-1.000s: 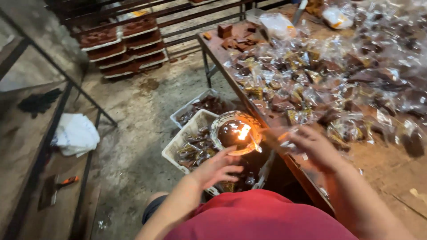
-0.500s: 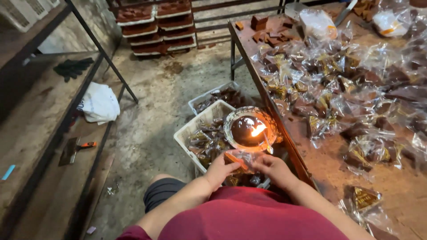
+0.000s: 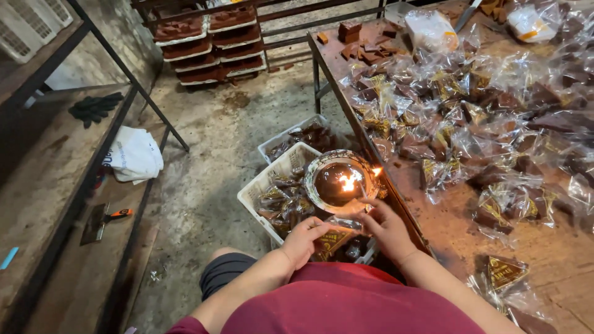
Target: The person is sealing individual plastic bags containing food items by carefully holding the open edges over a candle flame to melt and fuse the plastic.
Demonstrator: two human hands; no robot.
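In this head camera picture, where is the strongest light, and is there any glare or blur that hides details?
Head view: the brightest spot is the small flame at the rim of the round bowl, mirrored on its glossy inside; the clear packets on the table glint, hiding their contents; the left hand and right hand look sharp; the far corners are slightly soft.

Dim, warm and evenly lit overall, with soft shadows under the table (image 3: 433,204). Bright flame (image 3: 349,182) glaring in the bowl (image 3: 341,181); glints on plastic wrappers (image 3: 470,117). Wide-angle bending at edges, slight softness throughout.
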